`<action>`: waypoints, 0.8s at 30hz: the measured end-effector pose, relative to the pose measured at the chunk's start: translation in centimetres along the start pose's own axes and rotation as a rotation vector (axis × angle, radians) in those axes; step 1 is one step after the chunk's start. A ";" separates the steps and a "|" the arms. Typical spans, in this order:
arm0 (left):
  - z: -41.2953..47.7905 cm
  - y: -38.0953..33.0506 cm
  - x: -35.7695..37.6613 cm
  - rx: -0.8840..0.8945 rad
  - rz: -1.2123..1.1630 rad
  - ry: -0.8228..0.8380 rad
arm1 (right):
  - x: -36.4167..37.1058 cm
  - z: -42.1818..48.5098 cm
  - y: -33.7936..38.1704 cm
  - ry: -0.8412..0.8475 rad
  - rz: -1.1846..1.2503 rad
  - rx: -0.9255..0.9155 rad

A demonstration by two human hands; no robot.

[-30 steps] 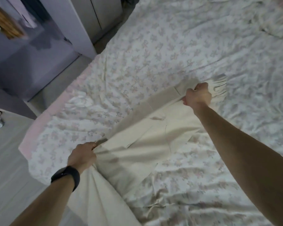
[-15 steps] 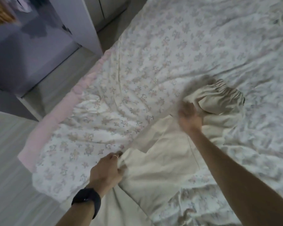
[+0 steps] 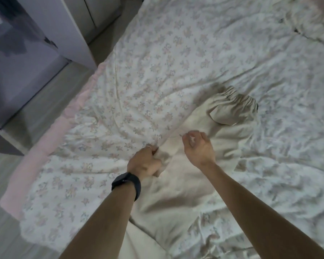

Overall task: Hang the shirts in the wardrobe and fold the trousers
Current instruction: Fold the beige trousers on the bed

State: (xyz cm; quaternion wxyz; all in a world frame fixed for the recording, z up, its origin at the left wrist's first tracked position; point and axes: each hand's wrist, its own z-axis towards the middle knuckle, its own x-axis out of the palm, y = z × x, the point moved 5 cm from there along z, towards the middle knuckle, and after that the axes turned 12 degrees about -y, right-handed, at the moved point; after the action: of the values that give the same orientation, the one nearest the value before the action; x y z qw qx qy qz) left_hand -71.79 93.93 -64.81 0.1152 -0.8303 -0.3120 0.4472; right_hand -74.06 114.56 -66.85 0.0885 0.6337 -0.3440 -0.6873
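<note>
Bed (image 3: 176,53): trousers (image 3: 185,184) run near-to-far, waistband (image 3: 238,98) end pointing far-right.

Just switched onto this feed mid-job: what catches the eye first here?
Cream trousers sprawl across the middle of the floral bedsheet, their elastic waistband flipped over at the far end. The left hand grips a bunch of the cloth at its left edge; the right hand is curled beside it, hold unclear.

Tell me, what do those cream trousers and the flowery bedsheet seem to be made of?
The cream trousers look like matte woven cloth, perhaps cotton or a linen blend: soft creases, and a gathered elastic waistband. The flowery bedsheet looks like thin printed cotton, matte and finely wrinkled. The exact fibre cannot be told.
</note>
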 end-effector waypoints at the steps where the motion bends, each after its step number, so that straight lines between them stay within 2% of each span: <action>1: 0.8 -0.4 0.4 -0.012 -0.026 0.008 | -0.3 1.2 0.3 0.021 -0.011 0.040; 4: 2.7 -1.6 1.3 0.061 0.053 0.007 | -0.2 5.0 1.6 0.136 -0.153 0.161; 8: 4.0 -1.6 1.4 0.063 0.207 -0.116 | 1.4 7.5 2.6 0.378 -0.407 0.247; 13: 4.5 -1.3 0.3 0.086 0.249 -0.172 | 2.0 7.9 3.8 0.377 -0.428 0.256; 19: 4.6 -1.1 -0.3 0.032 0.293 -0.205 | 2.8 7.5 4.1 0.284 -0.311 0.118; 22: 4.8 -0.3 -0.2 -0.017 0.270 -0.112 | 3.6 6.9 2.9 0.400 -0.370 0.033; 24: 5.5 -0.3 0.2 -0.036 0.188 -0.029 | 3.2 7.5 1.8 0.444 -0.337 0.109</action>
State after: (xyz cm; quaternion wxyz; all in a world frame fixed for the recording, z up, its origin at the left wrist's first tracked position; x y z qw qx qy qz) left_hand -76.34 93.78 -67.97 0.0532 -0.8513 -0.2423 0.4623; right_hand -82.18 114.14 -68.74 0.0119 0.8207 -0.2423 -0.5172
